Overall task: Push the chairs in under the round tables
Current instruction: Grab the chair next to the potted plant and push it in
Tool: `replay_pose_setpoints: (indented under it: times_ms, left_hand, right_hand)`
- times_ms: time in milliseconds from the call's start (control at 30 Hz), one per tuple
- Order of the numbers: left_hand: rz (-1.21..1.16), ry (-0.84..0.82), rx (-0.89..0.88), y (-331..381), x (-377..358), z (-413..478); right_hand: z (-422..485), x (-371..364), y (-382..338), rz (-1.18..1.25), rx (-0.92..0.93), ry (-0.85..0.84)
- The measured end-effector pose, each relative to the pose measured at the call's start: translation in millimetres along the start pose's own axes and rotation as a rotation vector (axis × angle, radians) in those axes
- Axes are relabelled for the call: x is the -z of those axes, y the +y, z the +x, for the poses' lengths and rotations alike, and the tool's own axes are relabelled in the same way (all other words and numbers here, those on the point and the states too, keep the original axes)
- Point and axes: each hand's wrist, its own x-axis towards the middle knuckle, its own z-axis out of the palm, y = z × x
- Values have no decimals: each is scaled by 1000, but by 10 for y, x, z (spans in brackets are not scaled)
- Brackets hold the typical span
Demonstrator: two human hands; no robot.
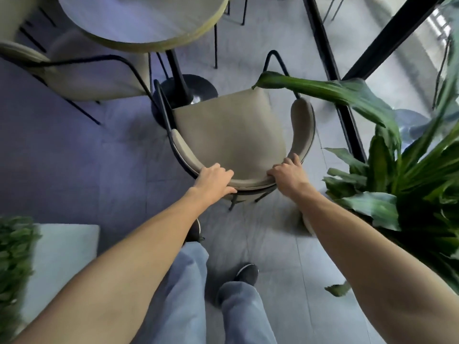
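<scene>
1. My left hand (215, 178) and right hand (288, 173) both clasp the backrest of the chair (231, 130).
2. Its seat sits clear of the round counter (139, 18), beside the pedestal base; pushing in remains.
3. The neighbouring chair (82, 78) looks partly tucked.

matt cloth chair (231, 135), blk metal frame (164, 100)

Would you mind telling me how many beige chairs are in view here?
2: one chair in the centre, its backrest gripped by the left hand and right hand; another chair at upper left, beside the round table. Dark legs beyond the table may belong to more.
</scene>
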Motion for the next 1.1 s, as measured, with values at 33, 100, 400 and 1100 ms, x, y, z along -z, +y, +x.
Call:
replay_pose_setpoints:
  times_ms: [33, 100, 400, 1100]
  left_hand:
    - [-18, -7, 19, 25, 10, 13]
    - [-39, -14, 43, 38, 49, 77]
    - [-13, -48, 87, 88, 272, 619]
    - [-266, -65, 511, -16, 422, 976]
  right_hand:
    - [30, 9, 25, -13, 12, 2]
    - [113, 50, 79, -31, 34, 11]
    - [671, 255, 488, -101, 83, 9]
    - [1334, 524, 658, -11, 395, 142]
